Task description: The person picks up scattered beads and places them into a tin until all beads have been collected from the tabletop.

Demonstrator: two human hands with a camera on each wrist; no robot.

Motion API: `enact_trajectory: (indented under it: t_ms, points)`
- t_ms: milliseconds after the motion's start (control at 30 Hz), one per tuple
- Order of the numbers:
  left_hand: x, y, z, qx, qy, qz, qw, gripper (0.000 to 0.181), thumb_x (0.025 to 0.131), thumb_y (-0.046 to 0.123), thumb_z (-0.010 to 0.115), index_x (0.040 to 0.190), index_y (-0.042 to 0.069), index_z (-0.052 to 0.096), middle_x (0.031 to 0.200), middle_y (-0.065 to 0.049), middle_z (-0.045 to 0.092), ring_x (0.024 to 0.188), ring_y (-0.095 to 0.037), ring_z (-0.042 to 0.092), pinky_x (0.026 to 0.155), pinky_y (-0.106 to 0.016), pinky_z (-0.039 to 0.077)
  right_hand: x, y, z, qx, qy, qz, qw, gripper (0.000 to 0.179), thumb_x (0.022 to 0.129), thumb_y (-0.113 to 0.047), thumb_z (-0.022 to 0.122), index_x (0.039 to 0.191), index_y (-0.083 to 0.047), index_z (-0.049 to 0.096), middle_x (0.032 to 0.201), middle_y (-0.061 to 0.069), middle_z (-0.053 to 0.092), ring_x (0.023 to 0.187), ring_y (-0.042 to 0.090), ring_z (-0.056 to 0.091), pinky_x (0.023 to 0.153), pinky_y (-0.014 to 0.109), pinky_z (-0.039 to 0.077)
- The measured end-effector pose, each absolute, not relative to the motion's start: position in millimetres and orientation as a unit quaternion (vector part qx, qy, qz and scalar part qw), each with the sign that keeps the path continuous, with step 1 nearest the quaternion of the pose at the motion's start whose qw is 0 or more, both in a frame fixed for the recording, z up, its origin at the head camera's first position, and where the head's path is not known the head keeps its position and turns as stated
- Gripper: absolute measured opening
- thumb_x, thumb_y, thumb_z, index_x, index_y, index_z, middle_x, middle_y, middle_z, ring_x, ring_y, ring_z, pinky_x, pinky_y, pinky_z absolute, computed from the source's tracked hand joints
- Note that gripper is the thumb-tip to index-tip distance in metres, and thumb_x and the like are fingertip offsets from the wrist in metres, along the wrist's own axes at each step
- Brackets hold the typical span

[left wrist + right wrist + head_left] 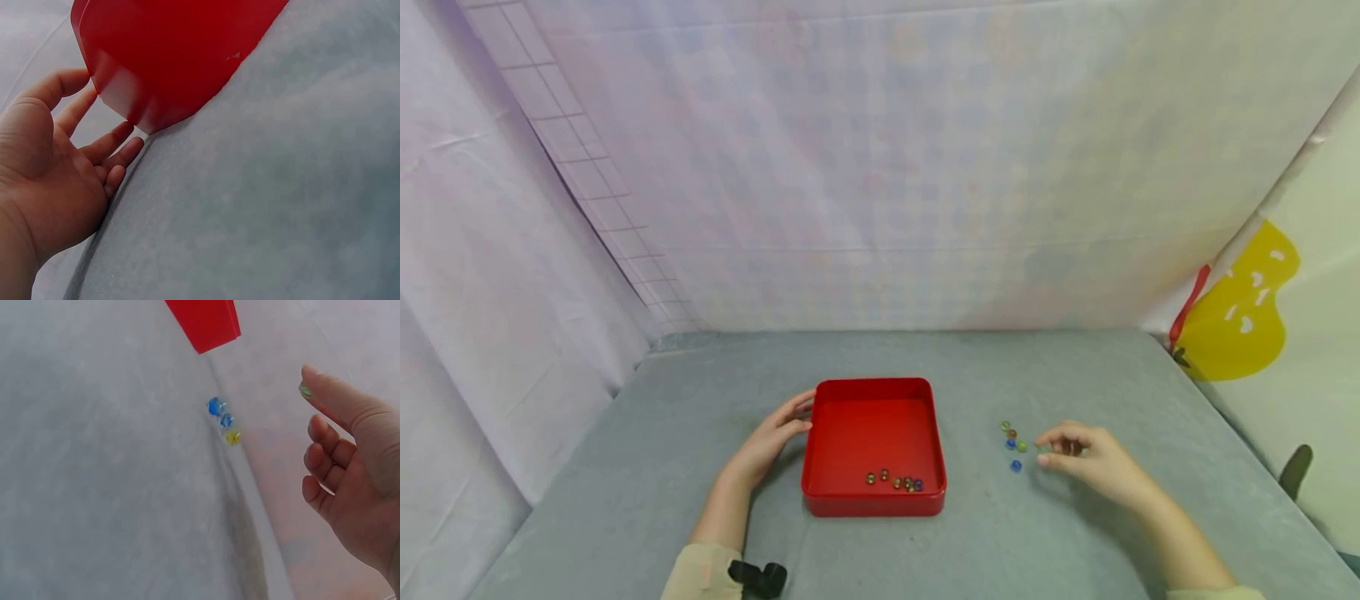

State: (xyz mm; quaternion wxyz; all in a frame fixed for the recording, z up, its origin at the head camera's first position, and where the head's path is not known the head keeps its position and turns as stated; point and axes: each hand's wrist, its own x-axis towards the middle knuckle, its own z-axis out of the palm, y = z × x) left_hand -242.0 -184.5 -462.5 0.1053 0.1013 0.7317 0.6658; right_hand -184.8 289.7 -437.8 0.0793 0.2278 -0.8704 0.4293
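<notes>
Grey cloth [610, 467] spread flat. Pale back curtain [880, 167] behind, faintly checked; grid strip [580, 158] down its left edge. White left curtain [497, 250]. Right curtain [1326, 292]: yellow print [1234, 343], red streak [1189, 308], dark patch [1296, 472] lower.

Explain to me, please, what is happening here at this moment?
A person's right hand pinches a green marble, while the left hand touches the side of a red tray. Some small marbles already lie inside, toward the near edge. Other loose marbles lie on the grey cloth, between tray and right hand.

Green marble [305, 391] in right fingers [335, 395]
</notes>
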Motion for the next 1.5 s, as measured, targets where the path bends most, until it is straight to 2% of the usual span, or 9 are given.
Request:
enact_trajectory:
  t_ms: [267, 700, 900, 1067, 1300, 1500]
  points:
    - [-241, -185, -462, 0.109, 0.727, 0.669, 0.112, 0.052, 0.097, 0.009, 0.053, 0.147, 0.011, 0.039, 0.146, -0.017, 0.038, 0.133, -0.03, 0.033, 0.108, -0.053, 0.019, -190, 279, -428, 0.238, -0.865, 0.432, 0.095, 0.018, 0.081, -0.005, 0.074, 0.099, -0.004, 0.071, 0.076, -0.005, 0.056, 0.071, 0.012, 0.049, 0.062, 0.027, 0.042]
    - [-241, -183, -461, 0.11, 0.727, 0.668, 0.112, 0.051, 0.097, 0.008, 0.052, 0.147, 0.011, 0.039, 0.147, -0.017, 0.038, 0.134, -0.031, 0.033, 0.108, -0.053, 0.02, -201, 245, -407, 0.268, -0.852, 0.438, 0.104, 0.017, 0.081, -0.008, 0.077, 0.096, -0.013, 0.072, 0.077, -0.006, 0.056, 0.075, 0.012, 0.05, 0.067, 0.026, 0.042]
    - [-242, -183, -461, 0.108, 0.725, 0.672, 0.111, 0.051, 0.097, 0.008, 0.052, 0.147, 0.011, 0.039, 0.147, -0.017, 0.038, 0.134, -0.031, 0.033, 0.108, -0.053, 0.02, -209, 230, -408, 0.289, -0.834, 0.455, 0.114, 0.018, 0.078, -0.004, 0.077, 0.094, -0.01, 0.072, 0.075, -0.005, 0.056, 0.072, 0.013, 0.049, 0.065, 0.026, 0.041]
    - [-242, -183, -461, 0.109, 0.726, 0.67, 0.112, 0.051, 0.098, 0.008, 0.052, 0.147, 0.011, 0.039, 0.147, -0.017, 0.038, 0.134, -0.031, 0.033, 0.108, -0.053, 0.02, -208, 216, -406, 0.287, -0.839, 0.45, 0.108, 0.018, 0.078, -0.002, 0.077, 0.094, -0.009, 0.072, 0.075, -0.006, 0.054, 0.071, 0.012, 0.049, 0.064, 0.027, 0.041]
    - [-241, -183, -461, 0.105, 0.725, 0.672, 0.107, 0.051, 0.097, 0.006, 0.052, 0.146, 0.01, 0.04, 0.145, -0.018, 0.039, 0.133, -0.032, 0.035, 0.107, -0.052, 0.022, -198, 192, -390, 0.271, -0.838, 0.466, 0.084, 0.015, 0.079, 0.002, 0.074, 0.093, -0.002, 0.071, 0.073, 0.0, 0.054, 0.069, 0.015, 0.048, 0.062, 0.029, 0.041]
    - [-241, -184, -461, 0.106, 0.725, 0.672, 0.108, 0.052, 0.097, 0.007, 0.052, 0.147, 0.011, 0.039, 0.146, -0.018, 0.039, 0.132, -0.032, 0.035, 0.107, -0.051, 0.022, -211, 188, -410, 0.256, -0.842, 0.47, 0.067, 0.016, 0.08, -0.005, 0.076, 0.095, -0.008, 0.072, 0.075, -0.004, 0.054, 0.072, 0.015, 0.049, 0.065, 0.031, 0.042]
